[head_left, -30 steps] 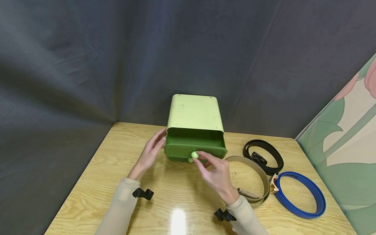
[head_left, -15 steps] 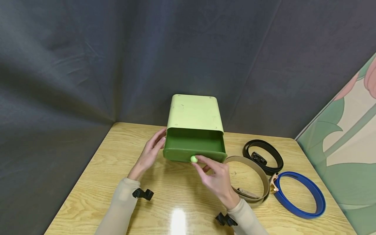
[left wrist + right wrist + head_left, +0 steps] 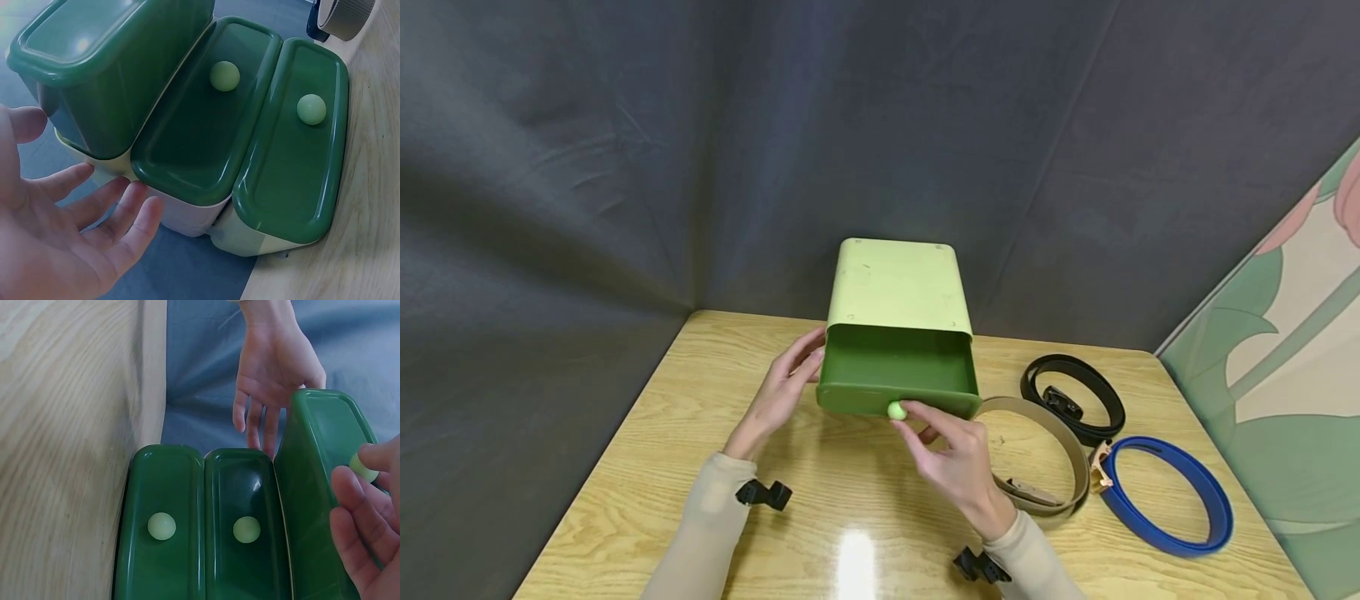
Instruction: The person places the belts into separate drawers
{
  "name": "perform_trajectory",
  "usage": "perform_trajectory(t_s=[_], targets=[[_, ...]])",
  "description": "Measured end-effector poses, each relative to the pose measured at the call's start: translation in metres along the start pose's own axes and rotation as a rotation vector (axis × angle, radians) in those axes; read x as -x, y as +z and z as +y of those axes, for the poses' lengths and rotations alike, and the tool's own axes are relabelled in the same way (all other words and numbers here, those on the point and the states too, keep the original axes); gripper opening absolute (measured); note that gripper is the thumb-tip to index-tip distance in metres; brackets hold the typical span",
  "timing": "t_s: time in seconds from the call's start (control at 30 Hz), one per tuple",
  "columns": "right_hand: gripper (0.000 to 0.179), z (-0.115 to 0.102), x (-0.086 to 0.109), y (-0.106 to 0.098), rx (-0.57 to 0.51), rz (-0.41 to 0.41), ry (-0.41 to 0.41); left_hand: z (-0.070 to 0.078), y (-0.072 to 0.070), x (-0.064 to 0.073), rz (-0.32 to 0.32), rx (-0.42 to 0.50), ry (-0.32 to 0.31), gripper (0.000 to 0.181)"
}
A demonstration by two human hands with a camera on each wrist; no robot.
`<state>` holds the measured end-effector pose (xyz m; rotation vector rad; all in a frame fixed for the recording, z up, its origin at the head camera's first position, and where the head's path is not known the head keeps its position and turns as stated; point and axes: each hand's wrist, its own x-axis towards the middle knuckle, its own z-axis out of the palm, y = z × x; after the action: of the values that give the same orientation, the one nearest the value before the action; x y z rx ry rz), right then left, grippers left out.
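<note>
A small cabinet [image 3: 898, 283] with a pale yellow-green shell and green drawers stands at the back of the table. Its top drawer [image 3: 850, 400] is pulled out, showing a bare green inside. My right hand [image 3: 955, 454] pinches that drawer's round pale-green knob [image 3: 896, 410] between thumb and fingers. At the cabinet's left side is my left hand [image 3: 778, 392], fingers extended, the fingertips close to the shell; firm contact is hard to tell. In the left wrist view, the middle drawer [image 3: 187, 137] and bottom drawer [image 3: 290, 169] are closed, each with a round knob.
To the cabinet's right lie three coiled belts: a tan belt [image 3: 1070, 442] nearest, a black belt [image 3: 1108, 402] behind it, and a blue belt [image 3: 1210, 492] with a gold-coloured buckle [image 3: 1101, 468]. Dark cloth [image 3: 880, 125] hangs behind the wooden table [image 3: 820, 517].
The top drawer has come further out toward me, its knob lowering slightly with my right hand. Over the last half second it has barely moved. My left hand stays beside the cabinet.
</note>
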<state>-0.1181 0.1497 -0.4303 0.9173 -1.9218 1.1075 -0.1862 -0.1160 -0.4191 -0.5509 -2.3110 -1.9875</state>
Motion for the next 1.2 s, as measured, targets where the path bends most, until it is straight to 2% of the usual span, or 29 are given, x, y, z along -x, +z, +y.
perform_trajectory(t_s=[0.73,0.93,1.2], targets=[[0.025,-0.009,0.009,0.000,-0.008,0.000,0.006,0.001,0.000,0.001,-0.007,0.003,-0.027,0.054],[0.026,-0.010,0.009,0.000,-0.016,-0.002,0.011,0.003,0.000,0.002,-0.024,0.025,-0.037,0.054],[0.029,-0.010,0.011,0.000,-0.024,-0.013,0.021,0.006,0.001,0.002,0.004,0.071,-0.067,0.055]])
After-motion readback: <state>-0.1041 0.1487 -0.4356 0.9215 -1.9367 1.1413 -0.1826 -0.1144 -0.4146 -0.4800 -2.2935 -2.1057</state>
